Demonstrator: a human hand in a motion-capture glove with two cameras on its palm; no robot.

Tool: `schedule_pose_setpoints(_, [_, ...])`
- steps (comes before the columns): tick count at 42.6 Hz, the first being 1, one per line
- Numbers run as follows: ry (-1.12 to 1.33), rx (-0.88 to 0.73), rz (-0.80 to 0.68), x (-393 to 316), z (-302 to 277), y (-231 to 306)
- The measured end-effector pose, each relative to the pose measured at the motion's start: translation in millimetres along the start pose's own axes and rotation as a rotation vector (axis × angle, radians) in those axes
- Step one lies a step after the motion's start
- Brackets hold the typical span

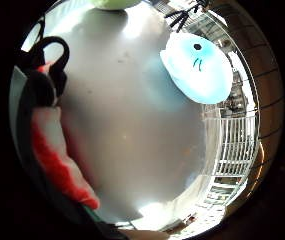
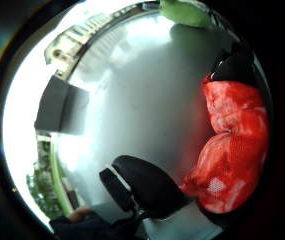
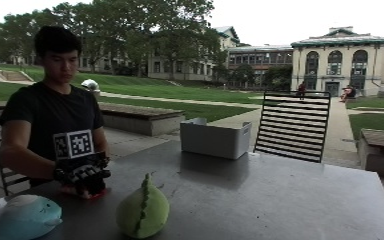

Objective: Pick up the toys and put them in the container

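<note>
- Red-and-white soft plush toy [image 3: 85,192] sits on the grey metal table [image 3: 265,200] at its near-left edge, under the gloved right hand [image 3: 82,176].
- Fingers [image 2: 147,185] curl round the red toy, gripping it.
- Light blue round plush toy [image 3: 27,216] and green pear-shaped plush toy [image 3: 143,211] lie near, untouched.
- Grey rectangular plastic container [image 3: 215,137] stands well apart at the table's far edge.
</note>
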State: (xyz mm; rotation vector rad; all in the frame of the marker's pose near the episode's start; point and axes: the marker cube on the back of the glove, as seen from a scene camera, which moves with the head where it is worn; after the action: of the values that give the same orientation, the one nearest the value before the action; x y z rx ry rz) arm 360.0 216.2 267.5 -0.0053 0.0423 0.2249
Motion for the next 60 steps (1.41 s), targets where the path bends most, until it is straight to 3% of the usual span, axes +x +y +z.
schedule_pose_setpoints(7, [0.015, 0.106, -0.004, 4, -5, -7])
schedule_pose_setpoints(14, [0.012, 0.113, 0.004, 3, -6, -9])
schedule_pose_setpoints(35, [-0.135, -0.167, -0.021, -7, -13, -22])
schedule_pose_setpoints(48, [-0.061, -0.113, -0.118, -88, -114, -83])
schedule_pose_setpoints(60, [-0.047, -0.045, -0.197, -212, -221, -147])
